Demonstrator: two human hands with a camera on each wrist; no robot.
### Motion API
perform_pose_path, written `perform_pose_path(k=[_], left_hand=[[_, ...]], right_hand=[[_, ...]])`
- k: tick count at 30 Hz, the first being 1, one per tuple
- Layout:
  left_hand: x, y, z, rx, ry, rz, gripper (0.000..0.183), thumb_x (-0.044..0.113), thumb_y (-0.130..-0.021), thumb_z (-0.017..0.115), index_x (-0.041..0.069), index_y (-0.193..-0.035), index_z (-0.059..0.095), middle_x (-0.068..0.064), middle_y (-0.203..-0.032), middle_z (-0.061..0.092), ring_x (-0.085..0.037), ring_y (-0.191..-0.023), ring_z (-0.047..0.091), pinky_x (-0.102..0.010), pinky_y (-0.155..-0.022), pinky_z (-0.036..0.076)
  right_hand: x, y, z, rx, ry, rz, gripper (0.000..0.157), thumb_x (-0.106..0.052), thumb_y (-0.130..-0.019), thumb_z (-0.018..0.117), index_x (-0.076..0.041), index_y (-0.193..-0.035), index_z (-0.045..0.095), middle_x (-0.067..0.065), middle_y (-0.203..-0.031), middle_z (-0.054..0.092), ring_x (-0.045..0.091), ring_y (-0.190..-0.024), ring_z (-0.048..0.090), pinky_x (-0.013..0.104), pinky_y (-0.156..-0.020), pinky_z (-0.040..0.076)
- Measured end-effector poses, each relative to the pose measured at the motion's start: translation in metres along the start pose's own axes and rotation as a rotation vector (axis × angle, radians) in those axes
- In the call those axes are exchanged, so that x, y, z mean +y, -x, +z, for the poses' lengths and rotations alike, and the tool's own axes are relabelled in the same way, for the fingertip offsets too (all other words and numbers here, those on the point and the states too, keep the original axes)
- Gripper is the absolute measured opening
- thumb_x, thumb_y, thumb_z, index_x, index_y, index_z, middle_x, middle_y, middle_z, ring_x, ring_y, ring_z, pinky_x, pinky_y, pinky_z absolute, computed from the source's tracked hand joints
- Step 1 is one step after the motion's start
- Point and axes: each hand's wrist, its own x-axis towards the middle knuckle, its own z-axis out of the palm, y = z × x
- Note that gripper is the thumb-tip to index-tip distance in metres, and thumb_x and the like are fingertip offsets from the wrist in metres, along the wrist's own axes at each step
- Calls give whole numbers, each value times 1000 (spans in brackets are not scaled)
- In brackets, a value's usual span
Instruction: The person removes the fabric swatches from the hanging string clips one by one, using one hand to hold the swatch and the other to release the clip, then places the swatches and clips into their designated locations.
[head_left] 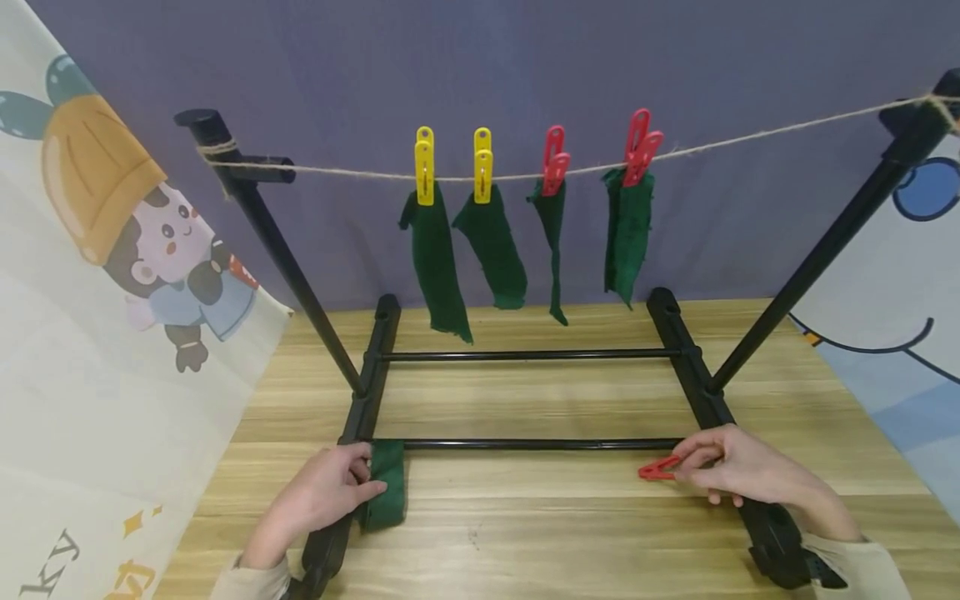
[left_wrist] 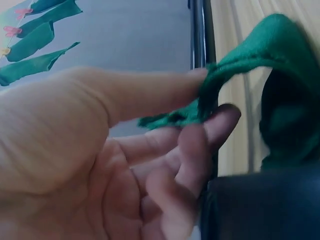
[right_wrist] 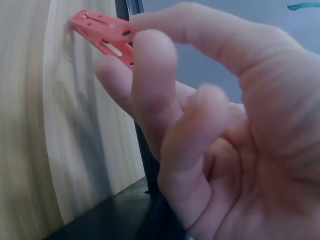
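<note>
My left hand [head_left: 330, 492] pinches a strip of dark green cloth [head_left: 387, 487] between thumb and fingers, beside the left foot of the black frame. In the left wrist view the cloth [left_wrist: 280, 47] curves away from the fingertips. On the right, my right hand [head_left: 738, 467] holds a red clothespin [head_left: 657, 469] by its handle end; the right wrist view shows the clothespin [right_wrist: 102, 30] between thumb and fingers. Above, several green cloth pieces hang from a twine line [head_left: 352, 173], held by yellow clothespins [head_left: 425, 171] and red clothespins [head_left: 555, 167].
The black frame [head_left: 525, 444] stands on a wooden tabletop [head_left: 540, 533], with a left post [head_left: 288, 267] and a right post [head_left: 817, 250] carrying the twine. Behind is a purple-grey backdrop [head_left: 337, 83]. A printed cartoon sheet [head_left: 90, 400] lies at the left.
</note>
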Motion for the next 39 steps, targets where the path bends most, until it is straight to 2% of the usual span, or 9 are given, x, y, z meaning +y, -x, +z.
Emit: perform_pose_path(k=[4, 8, 13, 19, 24, 29, 35, 39], left_hand=[[2, 2, 0, 45, -59, -27, 38, 22, -82, 77, 4, -112, 63, 7, -83, 65, -6, -71, 61, -28, -62, 50], [5, 3, 1, 87, -126, -55, 39, 19, -78, 80, 8, -111, 64, 12, -76, 62, -4, -68, 58, -29, -63, 49], [9, 5, 3, 100, -167, -77, 40, 17, -74, 83, 10, -109, 65, 13, -70, 59, -6, -63, 54, -30, -60, 46], [11, 4, 1, 135, -200, -110, 40, 21, -76, 82, 11, -111, 65, 10, -70, 60, -7, -62, 54, -30, -57, 45], [14, 3, -3, 128, -180, -125, 40, 28, -81, 77, 12, -115, 64, 10, -74, 60, -7, -61, 53, -29, -56, 44], [17, 1, -8, 154, -166, -69, 37, 32, -86, 73, 14, -117, 63, 13, -76, 60, -2, -60, 53, -26, -56, 45], [20, -6, -13, 254, -135, 68, 23, 32, -90, 68, 19, -109, 66, 18, -76, 59, 1, -61, 54, -23, -58, 45], [22, -9, -14, 297, -107, 127, 17, 32, -91, 66, 23, -106, 67, 18, -79, 60, 2, -64, 55, -23, -59, 45]], right_hand=[[0, 1, -1, -4, -11, 22, 41, -19, -88, 70, 8, -117, 58, 15, -81, 69, 21, -50, 59, 31, -38, 46], [-1, 2, -1, -11, -23, 40, 40, -17, -88, 69, 7, -118, 59, 16, -78, 67, 18, -49, 57, 30, -39, 47], [-2, 3, -1, -8, -20, 48, 42, -18, -89, 69, 8, -119, 58, 15, -86, 69, 19, -51, 57, 33, -41, 48], [-4, 2, -1, 22, 31, 56, 39, -22, -88, 69, 4, -116, 61, 11, -89, 68, 22, -55, 59, 35, -44, 49], [-12, 3, -4, 22, 61, 25, 33, -23, -90, 68, 3, -110, 62, 13, -91, 68, 26, -57, 60, 33, -44, 48], [-23, 1, -9, 33, 63, -12, 33, -25, -90, 68, 2, -108, 62, 15, -94, 67, 29, -59, 61, 36, -48, 50], [-34, -4, -11, 81, 95, -24, 35, -27, -89, 70, 1, -110, 62, 11, -97, 67, 27, -61, 61, 34, -51, 50], [-42, -5, -11, 133, 133, -36, 41, -30, -88, 71, 0, -114, 62, 8, -99, 67, 28, -62, 62, 36, -53, 51]])
